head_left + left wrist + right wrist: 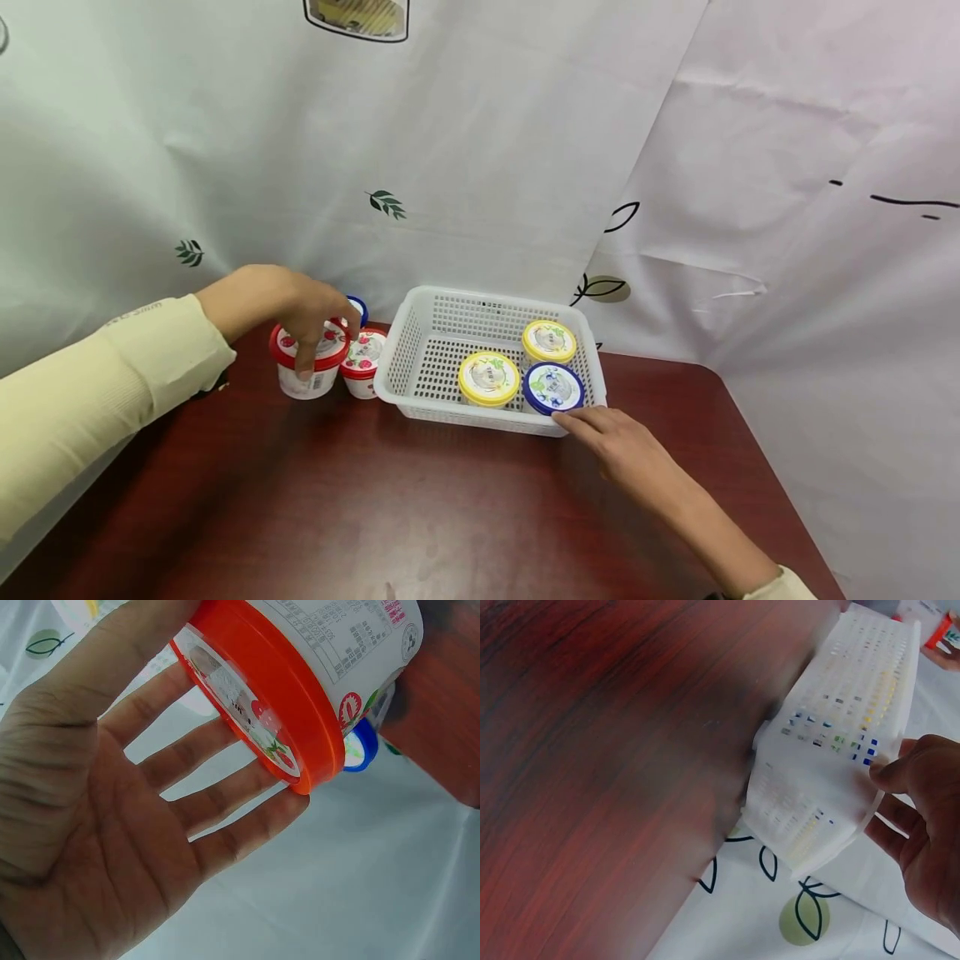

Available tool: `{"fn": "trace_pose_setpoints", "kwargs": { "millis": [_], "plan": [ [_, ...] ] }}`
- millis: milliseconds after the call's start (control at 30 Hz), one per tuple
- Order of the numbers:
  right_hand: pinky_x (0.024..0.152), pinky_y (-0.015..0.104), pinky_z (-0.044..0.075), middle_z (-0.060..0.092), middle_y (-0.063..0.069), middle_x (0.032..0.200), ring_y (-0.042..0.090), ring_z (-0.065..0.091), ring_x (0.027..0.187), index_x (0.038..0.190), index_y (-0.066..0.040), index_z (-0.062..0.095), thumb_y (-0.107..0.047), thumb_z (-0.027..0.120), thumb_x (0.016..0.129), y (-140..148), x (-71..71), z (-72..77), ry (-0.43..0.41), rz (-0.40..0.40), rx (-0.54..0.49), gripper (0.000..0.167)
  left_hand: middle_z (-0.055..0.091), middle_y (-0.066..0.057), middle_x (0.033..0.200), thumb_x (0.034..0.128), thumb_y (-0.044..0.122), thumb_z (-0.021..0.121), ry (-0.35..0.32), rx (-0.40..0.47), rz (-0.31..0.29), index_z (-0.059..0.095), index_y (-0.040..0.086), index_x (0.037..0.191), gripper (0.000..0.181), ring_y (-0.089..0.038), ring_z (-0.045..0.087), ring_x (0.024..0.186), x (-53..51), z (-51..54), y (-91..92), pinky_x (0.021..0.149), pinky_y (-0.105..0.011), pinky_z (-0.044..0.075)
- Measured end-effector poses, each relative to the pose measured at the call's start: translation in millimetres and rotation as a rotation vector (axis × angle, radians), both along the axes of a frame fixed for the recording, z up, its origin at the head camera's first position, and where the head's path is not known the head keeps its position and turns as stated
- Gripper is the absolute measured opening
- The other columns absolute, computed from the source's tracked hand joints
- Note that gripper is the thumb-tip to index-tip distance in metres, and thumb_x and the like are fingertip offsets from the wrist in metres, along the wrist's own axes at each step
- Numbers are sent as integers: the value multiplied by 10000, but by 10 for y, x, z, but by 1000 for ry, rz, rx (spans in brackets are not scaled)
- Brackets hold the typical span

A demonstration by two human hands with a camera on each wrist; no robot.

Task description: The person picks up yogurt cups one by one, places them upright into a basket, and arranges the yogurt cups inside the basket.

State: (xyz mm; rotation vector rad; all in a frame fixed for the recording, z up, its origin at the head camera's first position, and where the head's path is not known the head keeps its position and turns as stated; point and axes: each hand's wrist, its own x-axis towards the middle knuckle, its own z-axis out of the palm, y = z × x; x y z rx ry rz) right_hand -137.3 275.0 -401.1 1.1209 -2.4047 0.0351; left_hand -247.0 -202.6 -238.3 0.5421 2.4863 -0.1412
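My left hand [303, 312] grips a white tub with a red lid [307, 379] from above, thumb on the near side and fingers at the lid's far side. In the left wrist view the red lid [274, 682] faces the palm, with strawberries printed on it. Beside it stands a smaller red-lidded tub [365, 354], and a blue-lidded tub [358, 308] shows partly behind. With my right hand [622, 446] I hold the near right rim of a white plastic basket [480, 415]; the right wrist view shows thumb outside the wall and fingers over the rim [889, 769].
Inside the basket, toward its right side, sit two yellow-lidded tubs [488, 379] and a blue-lidded tub [553, 387]. The basket stands near the back of a dark red wooden table [420, 500]. A white patterned cloth [480, 167] hangs behind the table.
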Motion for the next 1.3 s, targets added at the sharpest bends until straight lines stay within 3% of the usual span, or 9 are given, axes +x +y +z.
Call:
{"fn": "trace_pose_setpoints", "kwargs": {
  "millis": [433,667,967,1300],
  "plan": [
    [942,433,667,806,43,1257,242,781,1103,1409,-142,775,105,850,856,5,-11,7,-14,-7,-7,610,637,-179,1466,744,268,1071,32,29,-17,624,179,1522,902,-402,626,1316,-54,361,125,973,-578,688],
    [942,437,666,804,43,1252,246,781,1098,1408,-137,772,112,842,850,17,-14,1,-10,5,-18,615,644,-161,1459,739,285,1073,36,40,-56,617,163,1531,922,-363,642,1289,-46,419,321,975,-538,693],
    [951,434,664,803,41,1259,245,779,1107,1411,-133,770,124,836,847,19,-7,-11,-14,-3,-18,623,608,-149,1558,745,296,1068,50,34,-59,612,218,1568,944,-373,642,1340,-20,501,602,1011,-552,683],
    [945,437,666,800,44,1262,247,778,1103,1412,-128,767,126,843,841,13,-7,-25,4,6,-23,630,607,-117,1594,742,286,1071,78,18,-47,634,281,1556,924,-371,634,1372,6,475,778,1042,-572,668]
  ]
}}
